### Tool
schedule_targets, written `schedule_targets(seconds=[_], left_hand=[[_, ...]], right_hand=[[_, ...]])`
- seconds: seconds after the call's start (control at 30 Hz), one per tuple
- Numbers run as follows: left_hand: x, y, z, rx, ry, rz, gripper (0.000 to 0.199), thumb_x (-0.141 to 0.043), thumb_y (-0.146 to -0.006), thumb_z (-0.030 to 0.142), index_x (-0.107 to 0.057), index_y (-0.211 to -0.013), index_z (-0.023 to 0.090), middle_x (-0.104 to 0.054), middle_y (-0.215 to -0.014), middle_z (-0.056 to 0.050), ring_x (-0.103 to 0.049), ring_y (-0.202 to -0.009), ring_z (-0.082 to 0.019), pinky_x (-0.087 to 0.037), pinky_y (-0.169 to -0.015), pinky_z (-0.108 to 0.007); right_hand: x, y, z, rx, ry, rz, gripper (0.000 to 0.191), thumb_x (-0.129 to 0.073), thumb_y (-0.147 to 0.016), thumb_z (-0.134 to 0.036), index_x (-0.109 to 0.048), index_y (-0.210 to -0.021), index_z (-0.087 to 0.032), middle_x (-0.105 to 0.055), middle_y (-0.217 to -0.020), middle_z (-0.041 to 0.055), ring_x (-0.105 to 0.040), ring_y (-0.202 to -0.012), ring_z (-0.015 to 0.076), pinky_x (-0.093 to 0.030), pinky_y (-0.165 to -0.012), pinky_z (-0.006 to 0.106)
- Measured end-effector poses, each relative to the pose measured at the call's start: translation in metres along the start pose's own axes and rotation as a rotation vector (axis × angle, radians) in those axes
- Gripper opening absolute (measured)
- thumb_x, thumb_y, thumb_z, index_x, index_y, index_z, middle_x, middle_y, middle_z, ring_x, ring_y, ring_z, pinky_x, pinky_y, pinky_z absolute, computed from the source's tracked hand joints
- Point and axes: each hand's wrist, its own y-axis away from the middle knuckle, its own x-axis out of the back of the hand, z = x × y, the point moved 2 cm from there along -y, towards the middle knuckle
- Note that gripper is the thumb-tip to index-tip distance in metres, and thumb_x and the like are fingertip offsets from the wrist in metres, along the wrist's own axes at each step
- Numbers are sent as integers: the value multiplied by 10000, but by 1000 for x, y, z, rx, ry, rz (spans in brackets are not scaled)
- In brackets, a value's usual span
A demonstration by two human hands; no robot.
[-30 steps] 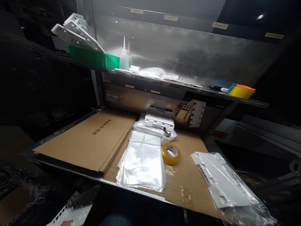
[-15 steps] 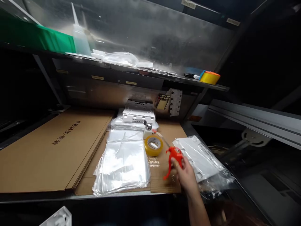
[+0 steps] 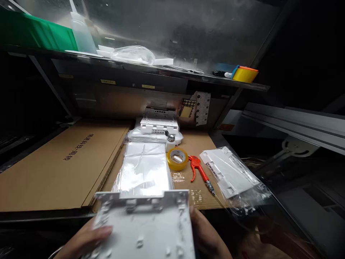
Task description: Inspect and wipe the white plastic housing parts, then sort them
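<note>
A white moulded plastic panel [image 3: 145, 226] with small tabs and clips fills the bottom middle of the head view, in front of the bench edge. My left hand [image 3: 86, 237] grips its left side, thumb over the face. At the right side my right hand [image 3: 205, 233] holds the same panel, its fingertips partly hidden behind it. Beyond the panel lies a stack of clear plastic bags [image 3: 145, 169]. The red air blow gun [image 3: 198, 167] rests on the cardboard, beside a roll of yellowish tape [image 3: 177, 159].
Flat cardboard [image 3: 61, 165] with printed characters covers the left. A bagged white panel [image 3: 231, 172] lies at right. Another white part [image 3: 159, 122] and a small pump-top bottle [image 3: 170, 142] stand at the back. Overhead, a shelf [image 3: 124, 66] carries a squeeze bottle [image 3: 83, 34] and yellow tape [image 3: 245, 74].
My right hand has let go of the red air blow gun, which now lies on the cardboard. The white panel has come up from the lower left, and both hands hold it.
</note>
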Motion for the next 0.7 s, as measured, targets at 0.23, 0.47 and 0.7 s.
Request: schedule_targets(seconds=[0.23,0.47,0.7], left_hand=[[-93,-34,24,-32,17,-230,753,-908,-691,505,-645,-1334,217,-801,-1094,-105,-770,-917,-287,-625,-751,-326],[-79,-66,12,-568,-750,-195,430,-622,-899,626,-750,-1034,239,-755,-1026,-87,-708,-973,-290,-596,-838,-362],[-56,-84,-13,-859,-1224,-106,323,-414,-1012,464,-632,-1147,268,-720,-1051,-104,-696,-971,-301,-542,-847,-423]], right_hand=[[49,55,-9,131,-140,402,395,-746,-871,-526,-773,-1044,-172,-808,-980,124,-755,-1002,323,-566,-947,488],[68,68,-20,182,-323,623,540,-807,-808,-532,-728,-1204,-174,-804,-1086,139,-750,-1068,340,-567,-982,503],[70,72,-36,366,-314,836,571,-823,-775,-545,-720,-1219,-201,-784,-1179,119,-707,-1175,346,-565,-1022,498]])
